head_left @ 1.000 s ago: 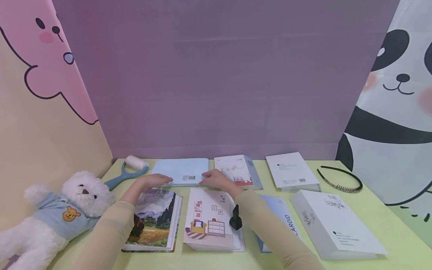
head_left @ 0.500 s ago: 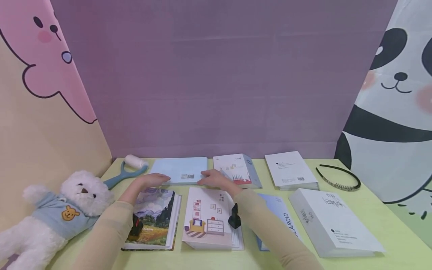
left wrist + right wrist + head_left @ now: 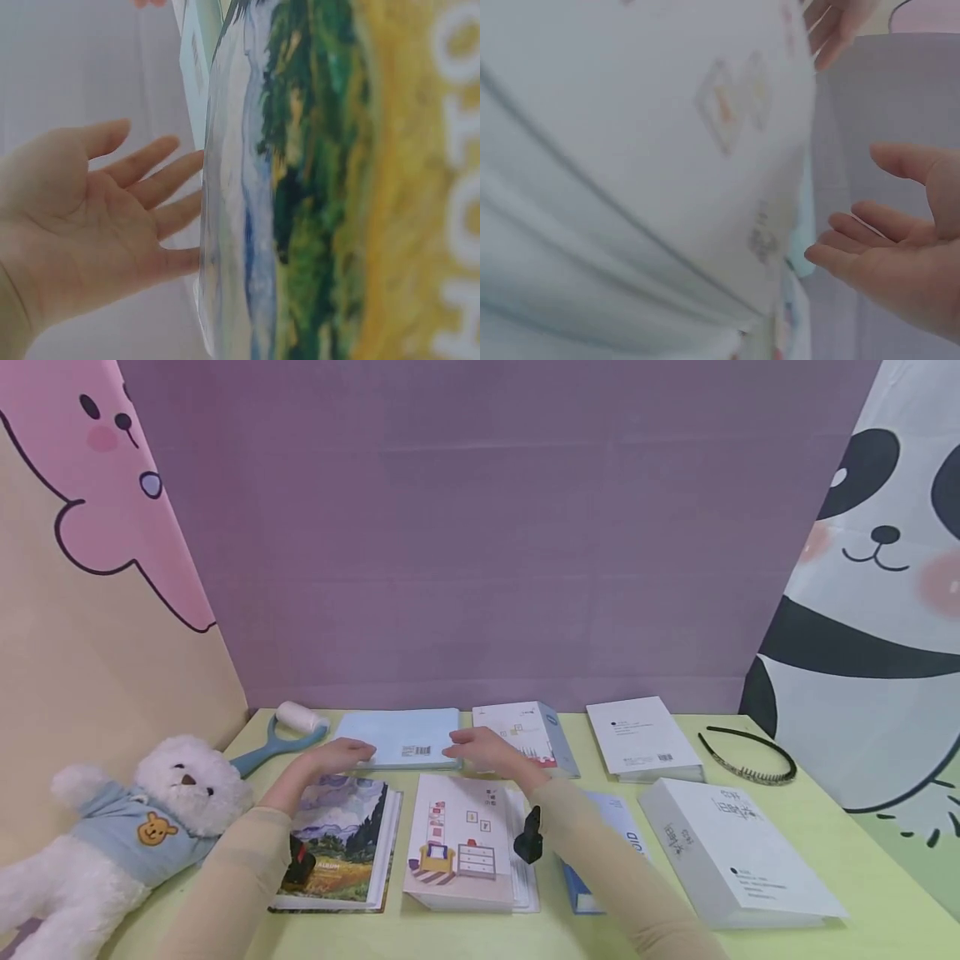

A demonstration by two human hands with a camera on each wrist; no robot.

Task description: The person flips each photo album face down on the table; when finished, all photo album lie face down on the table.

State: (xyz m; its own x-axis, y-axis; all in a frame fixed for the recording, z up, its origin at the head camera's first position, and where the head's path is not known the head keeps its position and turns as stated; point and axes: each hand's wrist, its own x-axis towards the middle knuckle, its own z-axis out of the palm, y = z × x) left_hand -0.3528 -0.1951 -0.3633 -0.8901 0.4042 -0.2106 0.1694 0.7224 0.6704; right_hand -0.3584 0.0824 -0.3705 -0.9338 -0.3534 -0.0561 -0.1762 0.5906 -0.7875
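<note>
L hand [image 3: 341,755]: seen w/ fingers spread, by blue book's [image 3: 397,731] L end
R hand [image 3: 486,750]: thumb held off fingers, by R end

Purple backdrop [image 3: 495,543] behind yellow-green table [image 3: 450,937]

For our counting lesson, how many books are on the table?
7. Back row, from left: light-blue book, patterned book, white book. Front: painting book, furniture book, blue book, thick book.
</note>
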